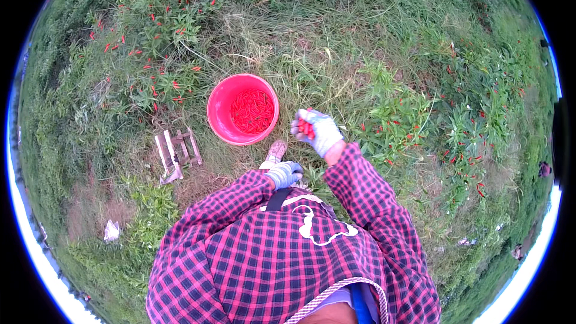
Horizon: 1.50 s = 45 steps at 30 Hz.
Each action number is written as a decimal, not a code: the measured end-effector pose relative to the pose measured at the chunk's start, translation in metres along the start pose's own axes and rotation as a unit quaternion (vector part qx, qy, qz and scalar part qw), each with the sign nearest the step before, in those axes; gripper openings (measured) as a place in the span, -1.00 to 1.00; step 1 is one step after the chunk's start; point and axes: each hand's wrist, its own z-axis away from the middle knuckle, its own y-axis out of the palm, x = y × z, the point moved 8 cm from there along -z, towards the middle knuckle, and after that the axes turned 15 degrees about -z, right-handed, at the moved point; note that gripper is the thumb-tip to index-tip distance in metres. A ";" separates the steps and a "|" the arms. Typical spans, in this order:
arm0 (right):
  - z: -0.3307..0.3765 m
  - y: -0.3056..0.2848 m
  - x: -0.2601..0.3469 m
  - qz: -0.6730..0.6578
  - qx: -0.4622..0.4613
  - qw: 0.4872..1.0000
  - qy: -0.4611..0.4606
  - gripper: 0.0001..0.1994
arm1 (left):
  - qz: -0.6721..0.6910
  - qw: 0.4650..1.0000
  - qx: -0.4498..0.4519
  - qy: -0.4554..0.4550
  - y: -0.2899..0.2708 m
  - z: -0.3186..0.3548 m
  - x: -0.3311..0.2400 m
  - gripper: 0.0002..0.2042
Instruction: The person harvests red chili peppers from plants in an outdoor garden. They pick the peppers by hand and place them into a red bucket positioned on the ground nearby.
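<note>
My right hand (324,132), in a pale striped glove, is closed around several red chili peppers (306,128), which show between the fingers. It hangs just right of a pink-red bucket (219,108), apart from its rim. A layer of red chilies (252,111) covers the bucket's bottom. Close to my body, below the bucket, is my left hand (283,174), gloved alike. Its fingers are curled together, and whatever they may hold is hidden from view.
Chili plants with red fruit (153,84) grow at the left, and more chili plants (465,138) at the right. A small wooden stool (179,155) lies left of my foot (276,150). White litter (111,231) rests at the lower left. Grass (312,42) covers the ground between.
</note>
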 end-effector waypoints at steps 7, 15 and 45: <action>-0.042 -0.004 -0.008 0.207 -0.033 0.977 -0.040 -0.61 | 0.046 0.996 0.004 -0.080 0.013 -0.022 0.032 -0.74; 0.156 -0.177 0.062 0.024 -0.158 0.950 -0.268 -0.79 | -0.007 1.000 -0.027 0.014 -0.024 -0.096 -0.046 -0.81; 0.191 -0.404 0.004 -0.032 -0.666 0.707 -0.236 -0.68 | -0.285 0.943 0.109 0.134 0.126 -0.224 -0.264 -0.71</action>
